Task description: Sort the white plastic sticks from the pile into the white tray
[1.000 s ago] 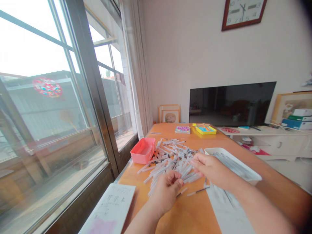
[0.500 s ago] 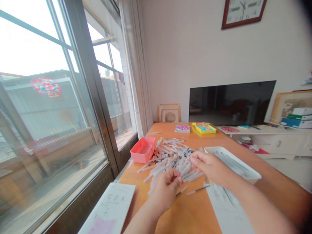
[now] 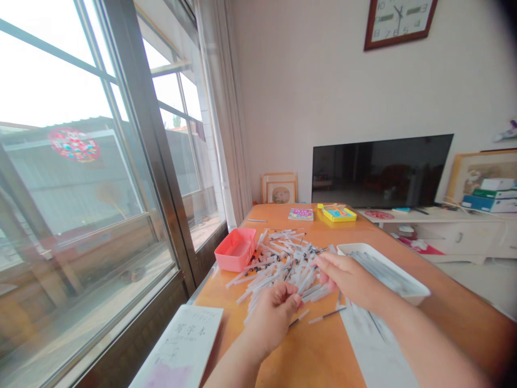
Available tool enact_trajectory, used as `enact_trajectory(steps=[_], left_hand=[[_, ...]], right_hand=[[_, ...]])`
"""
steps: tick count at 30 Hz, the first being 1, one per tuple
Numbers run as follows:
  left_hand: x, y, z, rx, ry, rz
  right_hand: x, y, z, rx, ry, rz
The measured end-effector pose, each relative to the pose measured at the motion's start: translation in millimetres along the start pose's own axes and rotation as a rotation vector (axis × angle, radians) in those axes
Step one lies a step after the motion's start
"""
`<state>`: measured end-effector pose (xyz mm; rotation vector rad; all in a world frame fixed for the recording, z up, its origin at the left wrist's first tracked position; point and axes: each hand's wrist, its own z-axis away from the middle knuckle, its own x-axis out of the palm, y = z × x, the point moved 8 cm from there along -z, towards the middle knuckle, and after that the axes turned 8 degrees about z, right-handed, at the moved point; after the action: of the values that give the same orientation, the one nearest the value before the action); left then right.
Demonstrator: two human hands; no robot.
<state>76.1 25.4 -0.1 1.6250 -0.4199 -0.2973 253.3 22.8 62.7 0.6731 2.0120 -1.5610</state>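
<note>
A heap of translucent white pen tubes with black ends lies spread over the wooden table. At the near side of this heap, my left hand is closed, thumb against forefinger, on what looks like a pen tube slanting up to the right. My right hand is just beyond it, over the heap's right side, with thumb and fingertips pinched together. Anything in that pinch is too small or hidden to make out. Two loose thin pieces with dark ends, one a refill-like stick, rest close below my hands.
A pink bin stands left of the heap. On the right, a white tray holds many thin grey sticks, beside a white sheet. A notebook lies front left. A booklet and yellow box sit behind.
The view has shifted slightly. My right hand's fingers have moved a little, and both hands stay nearly in the same place over the heap.
</note>
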Motion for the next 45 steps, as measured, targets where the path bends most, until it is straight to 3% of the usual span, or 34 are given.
enact_trajectory(steps=[3,6,12,19,21,25,27,29,32,35,39,45], left_hand=[[3.7,-1,0,-0.019,-0.044,0.097],[3.7,-2,2,-0.028,-0.03,0.096],[-8.1,13,3,0.132,0.143,-0.185],[-3.8,1,0,0.038,0.04,0.01],[-10.1,7,2,0.071,0.126,-0.059],[-33.8,40,16,0.326,0.516,-0.24],[-36.7,41,18,0.311,0.554,-0.138],[-29.2,25,11,0.149,0.438,0.093],[-9.8,4,5,-0.057,0.268,0.525],[-6.9,-1,3,-0.067,0.268,0.843],[-18.4,-9,1,-0.056,0.363,0.978],[-23.5,-15,0,-0.067,0.352,0.959]], right_hand=[[2,0,1,0.014,-0.049,-0.056],[4,4,-1,0.041,-0.004,-0.033],[8,11,-4,0.105,0.151,0.008],[13,5,-2,0.094,0.005,-0.259],[14,6,-2,0.096,-0.012,-0.275],[11,17,-5,0.18,0.143,-0.323],[13,19,-4,0.216,0.222,-0.419],[21,15,-4,0.218,0.23,-0.544],[42,2,-1,0.181,0.149,-0.665],[62,-11,4,0.155,0.039,-0.698],[75,-19,6,0.11,-0.046,-0.692],[69,-25,5,-0.009,0.017,-0.395]])
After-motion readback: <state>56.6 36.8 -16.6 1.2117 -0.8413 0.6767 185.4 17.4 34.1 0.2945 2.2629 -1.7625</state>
